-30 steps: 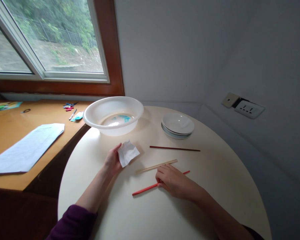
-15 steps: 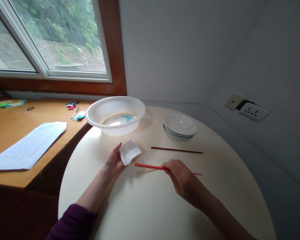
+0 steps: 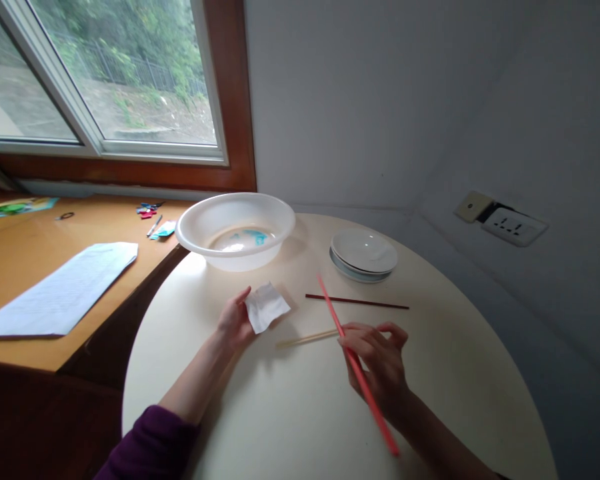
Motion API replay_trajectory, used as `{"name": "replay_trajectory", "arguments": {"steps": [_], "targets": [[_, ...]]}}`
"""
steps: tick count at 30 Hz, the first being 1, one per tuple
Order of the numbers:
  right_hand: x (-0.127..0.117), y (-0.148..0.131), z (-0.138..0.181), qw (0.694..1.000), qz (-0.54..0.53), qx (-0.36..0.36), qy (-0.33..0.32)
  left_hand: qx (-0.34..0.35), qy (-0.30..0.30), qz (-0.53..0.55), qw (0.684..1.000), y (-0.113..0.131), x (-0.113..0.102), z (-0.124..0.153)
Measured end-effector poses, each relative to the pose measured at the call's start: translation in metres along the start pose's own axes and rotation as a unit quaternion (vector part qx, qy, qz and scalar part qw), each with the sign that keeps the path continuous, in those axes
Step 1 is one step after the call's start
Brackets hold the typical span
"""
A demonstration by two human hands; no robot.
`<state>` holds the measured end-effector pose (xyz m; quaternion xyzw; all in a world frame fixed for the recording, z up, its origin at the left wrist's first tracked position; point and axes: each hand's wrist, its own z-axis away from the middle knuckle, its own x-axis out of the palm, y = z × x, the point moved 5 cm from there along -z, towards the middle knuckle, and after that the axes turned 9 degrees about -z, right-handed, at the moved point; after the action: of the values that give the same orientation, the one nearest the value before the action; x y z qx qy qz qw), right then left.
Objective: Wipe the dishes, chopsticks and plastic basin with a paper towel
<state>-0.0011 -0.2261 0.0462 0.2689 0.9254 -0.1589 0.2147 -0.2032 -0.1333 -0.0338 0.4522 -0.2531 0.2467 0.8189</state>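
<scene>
A white tissue (image 3: pixel 267 308) lies across the fingers of my left hand (image 3: pixel 235 321), with the thumb at its upper edge. My right hand (image 3: pixel 375 357) pinches a red chopstick (image 3: pixel 365 387) near its middle, tilted with one end toward the bowls and the other toward me. Whether it is one stick or two pressed together I cannot tell. Behind the right hand, light wooden chopsticks (image 3: pixel 307 339) rest on the table, their right part hidden by the fingers. Farther back a dark brown chopstick (image 3: pixel 360 302) lies crosswise, partly crossed by the red one's tip.
A translucent white basin (image 3: pixel 190 230) with a blue pattern stands at the back of the round table (image 3: pixel 260 413). Stacked white dishes (image 3: pixel 364 250) sit right of it. Papers (image 3: pixel 70 287) and small items cover part of the wooden desk at left. A wall socket (image 3: pixel 515 223) is at right.
My right hand has turned the red chopstick from nearly level to a steep slant, its far end swinging away from me. The left hand keeps the tissue in about the same place.
</scene>
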Motion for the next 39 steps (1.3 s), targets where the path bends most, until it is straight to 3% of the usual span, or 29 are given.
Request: {"name": "replay_trajectory", "arguments": {"steps": [6,12,15,21,28,36,39], "targets": [[0.018,-0.004,0.004,0.998,-0.054,0.003,-0.029,-0.042,-0.048,-0.012,0.998,-0.015,0.007,0.002],[0.040,-0.008,0.007,0.993,-0.068,0.020,-0.089,-0.042,-0.200,-0.044,0.978,-0.036,0.024,0.008],[0.053,-0.012,0.011,0.989,-0.062,0.020,-0.135,-0.037,-0.241,-0.104,0.964,-0.045,0.029,0.014],[0.068,-0.012,0.018,0.984,-0.046,0.020,-0.171,-0.048,-0.225,-0.166,0.959,-0.055,0.025,0.015],[0.067,-0.012,0.023,0.980,-0.071,0.008,-0.184,-0.002,-0.121,-0.090,0.989,-0.039,0.017,0.004],[0.074,-0.017,0.026,0.964,-0.075,0.124,-0.224,0.019,-0.128,0.060,0.990,-0.030,0.029,0.008],[0.078,-0.016,0.030,0.961,-0.040,0.153,-0.227,0.051,-0.094,0.069,0.992,-0.029,0.027,0.010]]}}
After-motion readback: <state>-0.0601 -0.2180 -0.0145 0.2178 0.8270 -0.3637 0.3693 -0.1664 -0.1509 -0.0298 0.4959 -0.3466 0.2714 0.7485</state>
